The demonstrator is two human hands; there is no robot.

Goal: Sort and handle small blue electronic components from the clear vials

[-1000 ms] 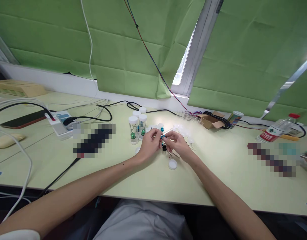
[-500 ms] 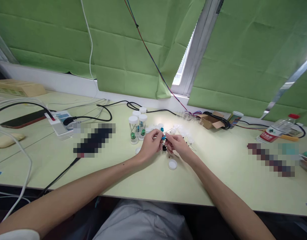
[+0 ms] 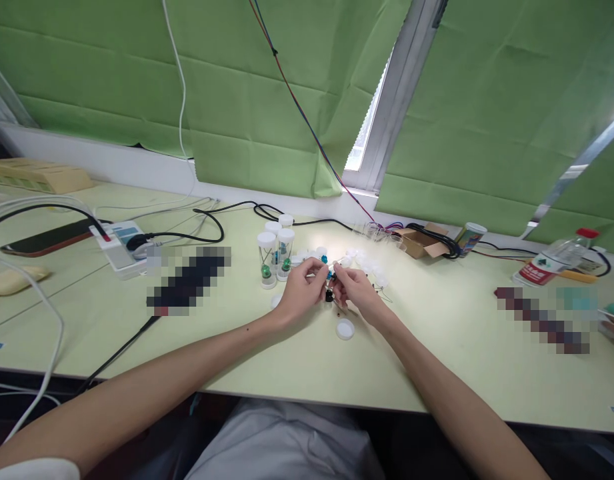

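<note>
My left hand [image 3: 303, 288] pinches a small blue piece [image 3: 329, 274] between thumb and fingers. Close against it, my right hand [image 3: 357, 292] is closed at the fingertips, with a tiny dark bit showing there that is too small to name. Just below the fingers is a small black piece [image 3: 329, 296]. A round white lid [image 3: 345, 329] lies on the table nearer to me. Left of my hands stand several clear tubes with white caps, among them a front tube [image 3: 267, 257] holding a green ball. Beyond my fingertips sits another blue piece [image 3: 324, 259].
White caps and small parts [image 3: 369, 267] lie scattered behind my right hand. Farther back are an open cardboard box [image 3: 421, 244] and black cable. A power strip [image 3: 121, 247] is at the left; a red-capped bottle [image 3: 557, 257] lies at the right. Another person's hand shows at the right edge.
My fingertips have shifted slightly around the small blue piece, and less of it shows between them. The other things stay where they were.
</note>
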